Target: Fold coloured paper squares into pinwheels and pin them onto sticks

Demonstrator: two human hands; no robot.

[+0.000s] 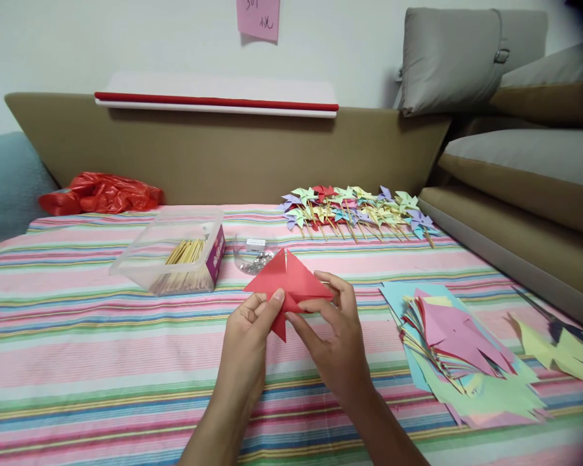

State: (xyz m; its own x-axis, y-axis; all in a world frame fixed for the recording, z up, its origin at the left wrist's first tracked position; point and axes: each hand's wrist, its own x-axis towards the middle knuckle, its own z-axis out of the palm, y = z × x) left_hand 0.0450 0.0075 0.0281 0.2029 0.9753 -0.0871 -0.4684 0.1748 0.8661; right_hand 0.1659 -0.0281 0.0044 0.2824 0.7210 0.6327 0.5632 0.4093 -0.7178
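A red sheet of paper [286, 279], cut along its diagonals and partly folded, is held just above the striped cloth at the centre of the view. My left hand [247, 340] pinches its lower left edge with thumb and fingers. My right hand [337, 340] grips its right side, fingers curled over the top flap and thumb under it. Both hands are closed on the paper.
A clear plastic box of wooden sticks [175, 255] and a small clear dish of metal pins [255, 254] sit just behind the hands. Several finished paper pinwheels [357, 212] lie at the back. A stack of cut coloured paper [459, 349] lies to the right. A red plastic bag [100, 193] is far left.
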